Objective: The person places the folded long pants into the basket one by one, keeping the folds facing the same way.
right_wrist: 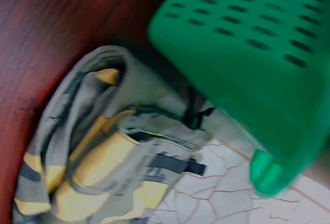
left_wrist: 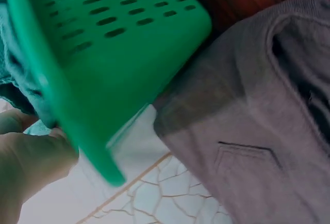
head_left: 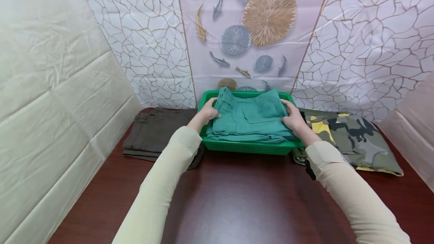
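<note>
Brown folded garment (head_left: pixel 154 131): laid flat on the worktop (head_left: pixel 237 199), just left of the basket. Left hand (head_left: pixel 207 113): fingers curled on the left edge of the folded teal garment (head_left: pixel 252 118). Teal garment: seated in the green basket (head_left: pixel 249 147), steadied from both sides, apparently to keep its fold. Right hand (head_left: pixel 294 118): gripping the right edge likewise. Camouflage garment (head_left: pixel 352 134): folded, just right of the basket.

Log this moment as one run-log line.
left hand: grips teal garment | right hand: grips same | garment: folded, in green basket | flanks: brown garment, camouflage garment
</note>
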`<action>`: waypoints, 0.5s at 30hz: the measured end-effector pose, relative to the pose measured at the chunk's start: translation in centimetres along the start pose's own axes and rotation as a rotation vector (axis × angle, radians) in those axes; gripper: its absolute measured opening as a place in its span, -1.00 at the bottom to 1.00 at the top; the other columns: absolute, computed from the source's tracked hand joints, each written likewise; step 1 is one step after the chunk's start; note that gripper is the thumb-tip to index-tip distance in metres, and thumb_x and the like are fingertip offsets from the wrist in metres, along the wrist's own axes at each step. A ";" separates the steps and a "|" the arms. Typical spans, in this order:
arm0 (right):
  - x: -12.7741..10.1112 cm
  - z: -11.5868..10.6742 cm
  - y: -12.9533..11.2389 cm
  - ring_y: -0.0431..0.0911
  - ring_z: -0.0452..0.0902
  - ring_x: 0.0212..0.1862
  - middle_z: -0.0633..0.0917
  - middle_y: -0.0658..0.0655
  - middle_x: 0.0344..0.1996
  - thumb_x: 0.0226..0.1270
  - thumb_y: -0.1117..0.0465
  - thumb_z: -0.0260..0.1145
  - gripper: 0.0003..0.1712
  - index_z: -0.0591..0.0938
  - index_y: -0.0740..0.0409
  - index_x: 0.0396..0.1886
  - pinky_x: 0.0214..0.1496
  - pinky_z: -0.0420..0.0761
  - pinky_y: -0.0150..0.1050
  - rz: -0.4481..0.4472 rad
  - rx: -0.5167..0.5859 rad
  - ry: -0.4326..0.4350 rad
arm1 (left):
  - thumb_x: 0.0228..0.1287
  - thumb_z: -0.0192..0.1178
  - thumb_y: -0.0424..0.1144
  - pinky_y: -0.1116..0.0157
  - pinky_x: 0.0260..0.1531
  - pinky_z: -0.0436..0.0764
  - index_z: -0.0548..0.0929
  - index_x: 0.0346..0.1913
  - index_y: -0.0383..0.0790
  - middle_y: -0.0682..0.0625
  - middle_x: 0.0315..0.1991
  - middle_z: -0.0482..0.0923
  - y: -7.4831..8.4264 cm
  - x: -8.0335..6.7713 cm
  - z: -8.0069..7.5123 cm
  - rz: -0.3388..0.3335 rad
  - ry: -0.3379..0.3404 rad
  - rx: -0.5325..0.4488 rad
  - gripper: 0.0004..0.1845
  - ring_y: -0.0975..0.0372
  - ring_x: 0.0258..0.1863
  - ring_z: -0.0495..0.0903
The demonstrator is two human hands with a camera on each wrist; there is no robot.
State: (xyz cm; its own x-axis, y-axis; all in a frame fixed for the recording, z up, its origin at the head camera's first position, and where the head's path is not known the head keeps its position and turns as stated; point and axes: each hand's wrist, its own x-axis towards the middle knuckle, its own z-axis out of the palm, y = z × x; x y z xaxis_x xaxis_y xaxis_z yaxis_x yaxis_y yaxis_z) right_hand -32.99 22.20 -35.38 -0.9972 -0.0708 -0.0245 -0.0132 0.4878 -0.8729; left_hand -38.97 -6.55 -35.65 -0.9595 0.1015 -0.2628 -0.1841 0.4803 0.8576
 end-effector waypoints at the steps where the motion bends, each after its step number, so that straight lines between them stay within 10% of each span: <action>1: 0.1 0.2 0.2 0.35 0.06 0.38 0.09 0.48 0.40 0.21 0.65 -0.18 -0.09 -0.12 0.08 0.53 0.20 0.29 0.13 0.000 -0.004 -0.001 | 0.26 0.06 -0.56 0.17 0.11 0.41 0.08 0.46 0.12 -0.10 0.46 0.05 -0.1 0.0 0.0 -0.004 0.012 -0.014 -0.20 0.04 0.41 0.14; 9: 0.7 1.7 1.7 0.40 0.08 0.35 0.09 0.56 0.36 0.17 0.65 -0.17 -0.09 -0.17 0.19 0.51 0.05 0.34 0.08 0.026 -0.104 -0.017 | 0.28 -0.03 -0.61 0.17 -0.06 0.38 0.15 0.44 0.05 -0.16 0.41 0.14 -0.9 -0.5 0.5 -0.047 0.111 -0.059 -0.25 0.02 0.28 0.29; 12: 0.7 1.9 1.9 0.40 0.09 0.33 0.08 0.57 0.35 0.17 0.63 -0.17 -0.10 -0.20 0.21 0.50 -0.06 0.34 0.01 0.053 -0.162 -0.022 | 0.25 0.05 -0.57 0.18 -0.06 0.42 0.22 0.40 0.08 -0.11 0.38 0.19 -2.8 1.2 1.1 -0.037 0.135 -0.033 -0.28 0.05 0.10 0.40; 13: 0.8 1.9 2.0 0.40 0.12 0.31 0.08 0.58 0.35 0.17 0.62 -0.18 -0.10 -0.21 0.22 0.50 -0.14 0.35 -0.03 0.063 -0.177 -0.029 | 0.23 0.09 -0.55 0.16 -0.10 0.44 0.22 0.38 0.14 -0.08 0.37 0.19 -5.1 4.7 1.6 -0.038 0.142 -0.013 -0.27 0.06 0.05 0.41; 15: 0.8 1.9 2.2 0.37 0.26 0.20 0.10 0.60 0.33 0.17 0.61 -0.18 -0.11 -0.23 0.25 0.50 -0.27 0.33 -0.12 0.078 -0.224 -0.039 | 0.21 0.06 -0.57 0.19 -0.28 0.42 0.20 0.38 0.12 -0.08 0.34 0.21 -6.6 6.6 2.1 -0.040 0.140 0.022 -0.26 0.09 -0.21 0.41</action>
State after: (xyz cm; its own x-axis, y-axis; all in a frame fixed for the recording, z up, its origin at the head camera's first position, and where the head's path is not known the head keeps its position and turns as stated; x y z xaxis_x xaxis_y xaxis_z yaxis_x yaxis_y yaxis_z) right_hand -33.69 21.59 -38.23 -0.9923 -0.0568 -0.1097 0.0430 0.6734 -0.7380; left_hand -43.65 -7.19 -44.01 -0.9721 -0.0406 -0.2311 -0.2200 0.5007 0.8372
